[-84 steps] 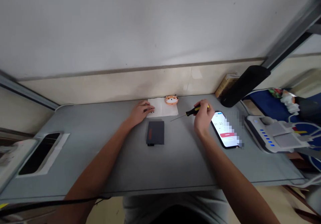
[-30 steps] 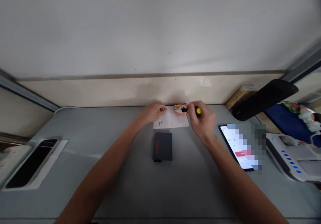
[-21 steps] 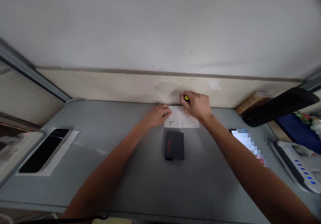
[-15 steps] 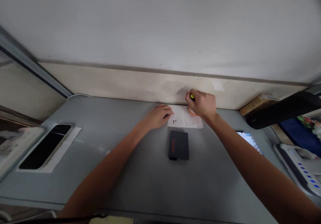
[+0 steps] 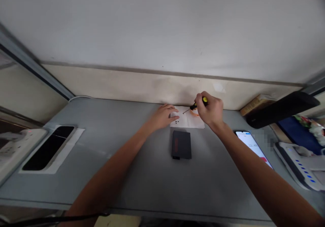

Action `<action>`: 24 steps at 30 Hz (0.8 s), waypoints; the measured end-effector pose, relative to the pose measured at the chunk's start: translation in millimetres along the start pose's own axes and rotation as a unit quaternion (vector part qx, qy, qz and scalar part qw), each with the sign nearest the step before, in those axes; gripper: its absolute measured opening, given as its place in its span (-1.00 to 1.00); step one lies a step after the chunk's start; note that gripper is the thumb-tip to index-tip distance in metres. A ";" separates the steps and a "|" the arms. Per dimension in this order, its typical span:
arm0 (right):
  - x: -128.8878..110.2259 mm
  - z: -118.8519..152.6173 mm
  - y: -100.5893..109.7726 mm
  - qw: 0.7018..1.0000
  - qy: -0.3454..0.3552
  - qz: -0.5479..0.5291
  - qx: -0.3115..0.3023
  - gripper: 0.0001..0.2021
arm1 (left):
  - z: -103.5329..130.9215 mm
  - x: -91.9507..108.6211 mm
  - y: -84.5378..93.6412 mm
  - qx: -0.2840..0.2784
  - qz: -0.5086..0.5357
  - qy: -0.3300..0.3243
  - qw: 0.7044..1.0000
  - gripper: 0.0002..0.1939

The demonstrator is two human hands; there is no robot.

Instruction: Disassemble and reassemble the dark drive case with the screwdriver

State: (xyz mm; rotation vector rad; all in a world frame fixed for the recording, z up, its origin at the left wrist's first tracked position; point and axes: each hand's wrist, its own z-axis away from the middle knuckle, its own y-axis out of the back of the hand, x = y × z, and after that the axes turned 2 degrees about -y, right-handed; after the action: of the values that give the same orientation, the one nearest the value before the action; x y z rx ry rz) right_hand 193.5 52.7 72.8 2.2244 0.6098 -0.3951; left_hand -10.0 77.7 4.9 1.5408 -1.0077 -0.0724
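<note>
My right hand (image 5: 209, 108) is closed round a black and yellow screwdriver (image 5: 195, 105), whose shaft slants down left toward a white paper sheet (image 5: 189, 122). A small dark bit shows at the tip; whether it touches the tip is too small to tell. My left hand (image 5: 164, 116) rests at the sheet's left edge, thumb and fingers apart, holding nothing. Several tiny dark screws (image 5: 177, 122) lie on the sheet near my left thumb. An orange round object (image 5: 195, 112) sits partly under the screwdriver. Just in front of the sheet lies a dark grey box (image 5: 181, 145).
A black phone (image 5: 48, 148) lies on white paper at the left beside a power strip (image 5: 20, 147). To the right are a lit phone (image 5: 251, 144), a white device (image 5: 299, 166), a black cylinder (image 5: 281, 110) and a book-like box (image 5: 256, 104). A wall stands behind.
My right hand has shifted slightly right and tilted the screwdriver, so its shaft now shows. My left thumb and fingers have spread wider. The lit phone shows more fully.
</note>
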 end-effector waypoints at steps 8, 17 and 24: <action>-2.1 21.9 15.6 0.989 -0.066 -0.131 -0.007 -0.66 | -1.9 10.7 -7.7 0.033 0.069 -0.031 0.997 -0.83; 24.8 50.0 23.1 0.980 -0.138 -0.146 -0.002 -0.59 | -3.2 10.9 4.1 -0.031 -0.064 -0.042 0.997 -0.81; 36.2 60.4 54.2 0.970 -0.142 -0.177 0.087 -0.64 | 35.5 41.5 27.2 -0.124 0.053 -0.014 0.991 -0.65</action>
State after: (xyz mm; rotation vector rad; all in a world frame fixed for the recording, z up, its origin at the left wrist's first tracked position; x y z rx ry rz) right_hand 248.0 -13.7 50.1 2.1639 0.8417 -0.9635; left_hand -19.3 27.4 38.3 1.2604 -1.0603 -0.1403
